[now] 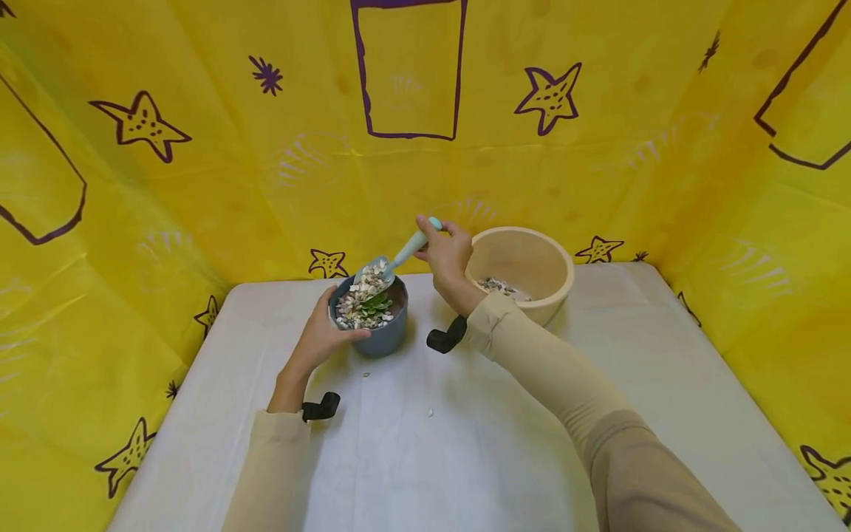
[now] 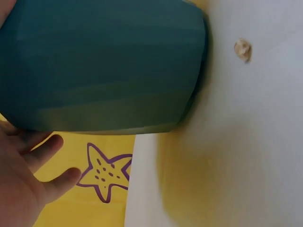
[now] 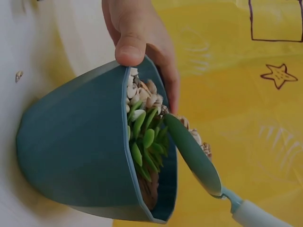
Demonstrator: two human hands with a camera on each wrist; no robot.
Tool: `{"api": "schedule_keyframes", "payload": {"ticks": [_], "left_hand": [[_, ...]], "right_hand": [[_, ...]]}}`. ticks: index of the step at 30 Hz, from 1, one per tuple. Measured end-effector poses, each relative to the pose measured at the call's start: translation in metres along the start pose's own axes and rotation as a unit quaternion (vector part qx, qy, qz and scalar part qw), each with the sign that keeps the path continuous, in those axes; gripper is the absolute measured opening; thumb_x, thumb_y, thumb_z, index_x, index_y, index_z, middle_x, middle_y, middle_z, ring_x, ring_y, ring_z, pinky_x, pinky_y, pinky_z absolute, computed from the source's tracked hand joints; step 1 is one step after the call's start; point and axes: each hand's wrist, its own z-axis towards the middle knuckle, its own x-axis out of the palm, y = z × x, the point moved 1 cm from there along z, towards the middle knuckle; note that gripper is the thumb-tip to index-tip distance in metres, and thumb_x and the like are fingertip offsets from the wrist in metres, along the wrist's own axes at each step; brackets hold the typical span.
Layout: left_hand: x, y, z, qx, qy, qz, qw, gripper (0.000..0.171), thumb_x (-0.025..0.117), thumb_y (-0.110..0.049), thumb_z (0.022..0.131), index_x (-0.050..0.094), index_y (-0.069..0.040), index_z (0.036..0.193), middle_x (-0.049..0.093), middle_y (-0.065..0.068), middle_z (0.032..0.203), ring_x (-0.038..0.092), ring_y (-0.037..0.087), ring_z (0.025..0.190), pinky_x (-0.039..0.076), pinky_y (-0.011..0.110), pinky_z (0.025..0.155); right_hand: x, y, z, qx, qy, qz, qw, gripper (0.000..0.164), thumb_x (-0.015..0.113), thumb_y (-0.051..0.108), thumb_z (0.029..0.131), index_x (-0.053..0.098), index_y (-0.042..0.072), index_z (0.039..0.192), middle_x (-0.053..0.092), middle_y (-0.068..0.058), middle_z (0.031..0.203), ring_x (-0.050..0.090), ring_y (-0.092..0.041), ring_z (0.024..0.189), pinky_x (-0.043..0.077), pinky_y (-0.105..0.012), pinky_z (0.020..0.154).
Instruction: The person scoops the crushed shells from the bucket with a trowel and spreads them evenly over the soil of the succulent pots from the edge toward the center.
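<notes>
1. Head view: the right hand [image 1: 447,255] pinches the handle of a scoop [image 1: 412,247], loaded with pebbles [image 1: 372,273], above the blue pot [image 1: 384,341] on the white table [image 1: 505,443].
2. The left hand [image 1: 320,336] grips the pot, thumb and fingers parted around its rim.
3. Step, seemingly: adding pebbles around the plant [image 1: 377,304]; next likely calls for tipping toward the bare side.
4. Count: one pot, one plant, one scoop, one beige tub [image 1: 532,262], two stray bits [image 1: 430,412] on the table.

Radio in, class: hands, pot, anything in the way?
Left hand grips pot; right hand holds scoop, stones aboard. More stones inside pot. Possible snag: plant close by scoop.
</notes>
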Motion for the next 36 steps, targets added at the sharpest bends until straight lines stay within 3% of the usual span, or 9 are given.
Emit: {"api": "schedule_keyframes", "payload": {"ticks": [4, 8, 15, 19, 26, 32, 36], "left_hand": [[0.005, -0.001, -0.002, 0.000, -0.018, 0.006, 0.9998, 0.120, 0.089, -0.039, 0.067, 0.014, -0.008, 0.156, 0.025, 0.019, 0.158, 0.028, 0.036, 0.144, 0.026, 0.057, 0.117], [0.009, 0.000, -0.001, 0.003, -0.038, 0.016, 0.9991, 0.122, 0.089, -0.042, 0.065, 0.015, -0.006, 0.155, 0.026, 0.020, 0.157, 0.028, 0.036, 0.144, 0.026, 0.057, 0.117], [0.015, -0.001, -0.001, -0.006, -0.063, 0.016, 0.9979, 0.125, 0.090, -0.043, 0.064, 0.014, -0.005, 0.155, 0.027, 0.020, 0.157, 0.028, 0.036, 0.145, 0.027, 0.055, 0.117], [0.019, -0.003, -0.001, 0.000, -0.077, 0.026, 0.9967, 0.123, 0.090, -0.044, 0.064, 0.016, -0.005, 0.154, 0.029, 0.021, 0.155, 0.031, 0.035, 0.143, 0.030, 0.054, 0.116], [0.020, -0.003, -0.002, -0.013, -0.082, 0.045, 0.9955, 0.123, 0.088, -0.048, 0.066, 0.013, -0.007, 0.155, 0.026, 0.022, 0.156, 0.028, 0.036, 0.144, 0.029, 0.056, 0.115], [0.022, -0.005, -0.003, -0.004, -0.084, 0.039, 0.9957, 0.122, 0.087, -0.048, 0.066, 0.014, -0.006, 0.155, 0.027, 0.021, 0.156, 0.030, 0.036, 0.143, 0.030, 0.057, 0.115], [0.022, -0.006, -0.006, -0.015, -0.084, 0.037, 0.9957, 0.124, 0.087, -0.051, 0.065, 0.014, -0.006, 0.155, 0.026, 0.021, 0.156, 0.029, 0.036, 0.143, 0.030, 0.056, 0.115]], "right_hand": [[0.001, -0.002, 0.000, -0.002, 0.000, 0.001, 1.000, 0.032, 0.077, 0.030, 0.084, 0.069, 0.001, 0.096, 0.066, -0.007, 0.077, 0.068, -0.018, 0.056, 0.060, -0.043, 0.067], [0.002, -0.001, -0.001, -0.006, 0.000, -0.001, 1.000, 0.034, 0.077, 0.030, 0.084, 0.069, 0.001, 0.100, 0.066, -0.006, 0.077, 0.067, -0.016, 0.055, 0.061, -0.037, 0.063], [0.005, -0.005, -0.008, -0.013, 0.008, -0.020, 1.000, 0.039, 0.076, 0.032, 0.085, 0.068, 0.002, 0.109, 0.071, -0.015, 0.087, 0.070, -0.018, 0.058, 0.060, -0.043, 0.070], [0.008, -0.011, -0.011, -0.025, 0.009, -0.030, 0.999, 0.038, 0.075, 0.033, 0.085, 0.069, 0.004, 0.109, 0.072, -0.019, 0.088, 0.072, -0.023, 0.062, 0.061, -0.041, 0.068], [0.009, -0.015, -0.013, -0.025, 0.012, -0.028, 0.999, 0.037, 0.076, 0.034, 0.085, 0.068, 0.003, 0.104, 0.071, -0.020, 0.087, 0.073, -0.026, 0.063, 0.061, -0.042, 0.067], [0.005, -0.013, -0.008, -0.024, -0.001, -0.014, 1.000, 0.036, 0.076, 0.032, 0.085, 0.068, 0.003, 0.105, 0.072, -0.020, 0.087, 0.072, -0.021, 0.060, 0.061, -0.039, 0.066], [0.004, -0.010, -0.007, -0.035, 0.002, -0.016, 0.999, 0.038, 0.077, 0.033, 0.084, 0.068, 0.003, 0.106, 0.072, -0.020, 0.090, 0.071, -0.017, 0.058, 0.061, -0.040, 0.067]]}}
